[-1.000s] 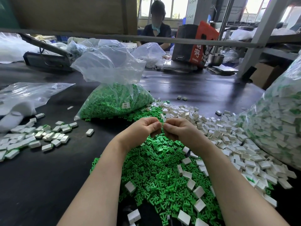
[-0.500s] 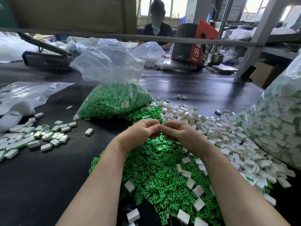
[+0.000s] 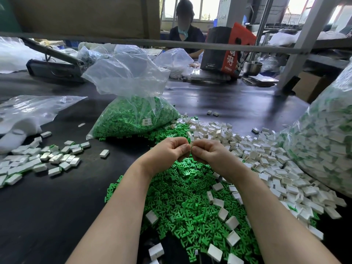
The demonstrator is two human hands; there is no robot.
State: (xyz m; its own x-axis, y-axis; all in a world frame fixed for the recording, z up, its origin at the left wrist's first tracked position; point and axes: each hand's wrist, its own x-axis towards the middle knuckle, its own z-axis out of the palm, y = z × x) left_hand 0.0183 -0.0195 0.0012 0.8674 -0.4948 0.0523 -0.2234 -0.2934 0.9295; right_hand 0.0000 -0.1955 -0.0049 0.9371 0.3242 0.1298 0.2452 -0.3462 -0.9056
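Observation:
My left hand point(image 3: 170, 151) and my right hand point(image 3: 207, 153) meet knuckle to knuckle above a heap of small green plastic pieces point(image 3: 182, 199). Both have their fingers curled and pinch a small part point(image 3: 190, 146) between them; only a pale sliver of it shows. White rectangular shells point(image 3: 266, 168) lie loose in a pile to the right of my hands. A group of white shells with green inside point(image 3: 42, 159) lies on the dark table point(image 3: 57, 206) at the left.
An open clear bag of green pieces point(image 3: 131, 119) stands behind my hands. A big clear bag of white shells point(image 3: 327, 141) fills the right edge. Empty plastic bags point(image 3: 32, 111) lie at the left. Another person point(image 3: 183, 33) sits across the table, beside a black and red box point(image 3: 226, 50).
My hands stay pressed together over the green heap, shifted only slightly. Nothing else on the table has moved.

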